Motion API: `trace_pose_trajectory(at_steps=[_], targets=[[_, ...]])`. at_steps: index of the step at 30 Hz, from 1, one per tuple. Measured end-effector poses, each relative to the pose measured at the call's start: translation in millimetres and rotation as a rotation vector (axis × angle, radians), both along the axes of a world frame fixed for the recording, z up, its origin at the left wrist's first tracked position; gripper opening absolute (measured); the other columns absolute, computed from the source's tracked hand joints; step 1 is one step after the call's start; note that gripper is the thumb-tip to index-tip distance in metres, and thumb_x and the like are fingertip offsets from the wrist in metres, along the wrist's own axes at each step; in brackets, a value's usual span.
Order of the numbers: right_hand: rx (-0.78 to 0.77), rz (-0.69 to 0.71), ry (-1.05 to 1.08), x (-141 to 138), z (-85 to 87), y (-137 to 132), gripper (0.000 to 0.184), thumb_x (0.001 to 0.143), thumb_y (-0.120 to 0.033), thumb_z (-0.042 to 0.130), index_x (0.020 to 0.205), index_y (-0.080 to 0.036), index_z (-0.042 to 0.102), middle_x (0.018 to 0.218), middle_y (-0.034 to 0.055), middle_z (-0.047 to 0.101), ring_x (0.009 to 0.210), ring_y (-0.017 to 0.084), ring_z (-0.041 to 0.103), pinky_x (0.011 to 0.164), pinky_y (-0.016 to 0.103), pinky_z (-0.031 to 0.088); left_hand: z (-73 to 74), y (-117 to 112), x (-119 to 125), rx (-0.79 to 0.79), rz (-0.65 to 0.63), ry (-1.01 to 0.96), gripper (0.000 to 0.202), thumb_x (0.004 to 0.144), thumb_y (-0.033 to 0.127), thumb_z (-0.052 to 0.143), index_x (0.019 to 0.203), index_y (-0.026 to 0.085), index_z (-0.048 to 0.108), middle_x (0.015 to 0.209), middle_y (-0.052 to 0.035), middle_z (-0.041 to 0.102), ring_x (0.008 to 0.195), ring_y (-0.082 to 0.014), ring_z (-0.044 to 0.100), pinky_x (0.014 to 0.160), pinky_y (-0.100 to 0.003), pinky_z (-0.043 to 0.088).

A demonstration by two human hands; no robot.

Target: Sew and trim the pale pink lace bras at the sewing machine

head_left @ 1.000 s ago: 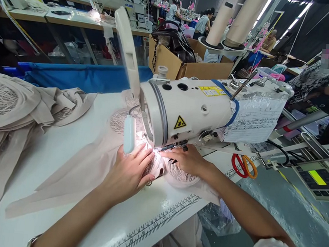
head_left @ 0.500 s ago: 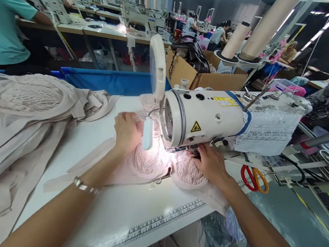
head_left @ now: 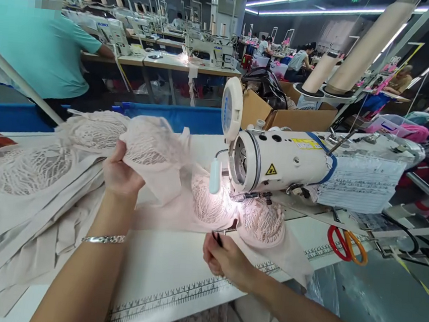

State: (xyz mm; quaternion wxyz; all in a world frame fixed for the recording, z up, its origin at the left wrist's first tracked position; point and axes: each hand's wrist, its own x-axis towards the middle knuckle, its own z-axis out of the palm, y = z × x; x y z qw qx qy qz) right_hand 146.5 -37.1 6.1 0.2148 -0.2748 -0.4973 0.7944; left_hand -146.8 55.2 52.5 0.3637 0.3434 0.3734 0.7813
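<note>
My left hand point(head_left: 124, 172) is raised over the left of the table, closed on a pale pink lace bra cup point(head_left: 151, 142). Sheer fabric hangs from that cup towards the machine, blurred at its edge. Under the lit head of the white sewing machine point(head_left: 286, 160) lies a pale pink lace bra point(head_left: 262, 221), its two cups side by side. My right hand point(head_left: 224, 258) is closed just in front of the bra, near a small metal fitting on the table. Something small and dark shows between its fingers; its kind is hidden.
Several lace bras point(head_left: 31, 168) are heaped on the left. Red and orange-handled scissors point(head_left: 346, 244) hang at the right edge. Behind the machine stand a cardboard box point(head_left: 298, 119) and thread cones point(head_left: 319, 72). A co-worker in turquoise point(head_left: 39, 48) sits at the far left.
My left hand has moved left and up, lifting a lace cup from beside the machine. My right hand has left the right cup and come forward, now closed. The view has turned left.
</note>
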Motion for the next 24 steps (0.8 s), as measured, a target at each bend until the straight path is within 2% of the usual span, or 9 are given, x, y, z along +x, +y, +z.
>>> trace_pose_trajectory(at_steps=[1, 3, 5, 7, 11, 16, 20, 22, 24], targets=[[-0.140, 0.032, 0.060, -15, 2.9, 7, 0.056, 0.088, -0.072, 0.056, 0.067, -0.021, 0.044, 0.047, -0.0127, 0.021, 0.041, 0.006, 0.012, 0.040, 0.021, 0.011, 2.4, -6, -2, 0.042, -0.003, -0.014, 0.056, 0.095, 0.062, 0.037, 0.114, 0.015, 0.062, 0.118, -0.0080, 0.072, 0.133, -0.0300, 0.049, 0.113, -0.049, 0.039], [-0.402, 0.067, 0.193, -44, 11.0, 23, 0.058, 0.096, -0.067, 0.043, 0.064, -0.019, 0.045, 0.050, -0.0100, 0.026, 0.042, 0.007, 0.010, 0.038, 0.021, 0.010, 6.3, -12, -3, 0.119, -0.024, -0.048, 0.059, 0.094, 0.064, 0.039, 0.115, 0.013, 0.062, 0.119, -0.0098, 0.072, 0.137, -0.0311, 0.045, 0.114, -0.049, 0.038], [-0.549, 0.010, 0.334, -69, 19.9, 41, 0.051, 0.104, -0.049, 0.036, 0.067, -0.017, 0.050, 0.055, -0.0081, 0.027, 0.045, 0.008, 0.012, 0.039, 0.019, 0.016, 8.9, -14, -1, 0.153, -0.053, -0.066, 0.061, 0.094, 0.065, 0.040, 0.116, 0.012, 0.061, 0.121, -0.0109, 0.071, 0.138, -0.0319, 0.043, 0.114, -0.049, 0.038], [-0.609, -0.078, 0.474, -89, 27.2, 55, 0.044, 0.105, -0.035, 0.034, 0.070, -0.016, 0.052, 0.058, -0.0078, 0.024, 0.047, 0.009, 0.012, 0.040, 0.017, 0.020, 10.1, -14, 1, 0.140, -0.064, -0.047, 0.064, 0.094, 0.068, 0.040, 0.117, 0.013, 0.061, 0.123, -0.0104, 0.070, 0.139, -0.0320, 0.041, 0.114, -0.049, 0.038], [-0.598, -0.237, 0.631, -112, 35.4, 73, 0.044, 0.107, -0.030, 0.028, 0.070, -0.017, 0.049, 0.059, -0.0076, 0.019, 0.050, 0.011, 0.009, 0.041, 0.015, 0.022, 8.7, -16, -2, 0.117, -0.056, -0.008, 0.066, 0.092, 0.071, 0.037, 0.116, 0.015, 0.062, 0.124, -0.0093, 0.070, 0.140, -0.0317, 0.040, 0.115, -0.048, 0.038], [-0.539, -0.305, 0.653, -121, 42.0, 86, 0.044, 0.107, -0.028, 0.030, 0.067, -0.018, 0.045, 0.058, -0.0080, 0.015, 0.050, 0.012, 0.006, 0.040, 0.014, 0.020, 8.6, -15, -3, 0.104, -0.057, -0.025, 0.064, 0.093, 0.067, 0.039, 0.118, 0.014, 0.062, 0.123, -0.0107, 0.070, 0.140, -0.0328, 0.039, 0.116, -0.050, 0.036], [-0.469, -0.350, 0.610, -118, 40.0, 80, 0.043, 0.105, -0.031, 0.043, 0.064, -0.018, 0.044, 0.055, -0.0088, 0.017, 0.048, 0.010, 0.008, 0.040, 0.015, 0.018, 33.2, -27, 5, 0.167, -0.074, 0.045, 0.061, 0.090, 0.065, 0.049, 0.124, 0.015, 0.062, 0.130, -0.0106, 0.067, 0.141, -0.0352, 0.038, 0.119, -0.052, 0.031], [-0.432, -0.294, 0.555, -107, 34.2, 69, 0.042, 0.102, -0.036, 0.049, 0.064, -0.018, 0.047, 0.052, -0.0089, 0.023, 0.046, 0.009, 0.012, 0.040, 0.017, 0.019, 50.9, -47, 9, 0.210, -0.044, 0.089, 0.058, 0.090, 0.060, 0.053, 0.132, 0.020, 0.058, 0.134, -0.0076, 0.065, 0.143, -0.0356, 0.037, 0.120, -0.054, 0.028], [-0.370, -0.171, 0.444, -89, 26.8, 57, 0.040, 0.097, -0.043, 0.056, 0.065, -0.018, 0.052, 0.048, -0.0096, 0.027, 0.044, 0.008, 0.014, 0.040, 0.020, 0.016, 61.9, -75, 11, 0.180, 0.027, 0.093, 0.055, 0.092, 0.058, 0.053, 0.138, 0.027, 0.054, 0.135, -0.0042, 0.063, 0.143, -0.0375, 0.036, 0.117, -0.059, 0.029]])
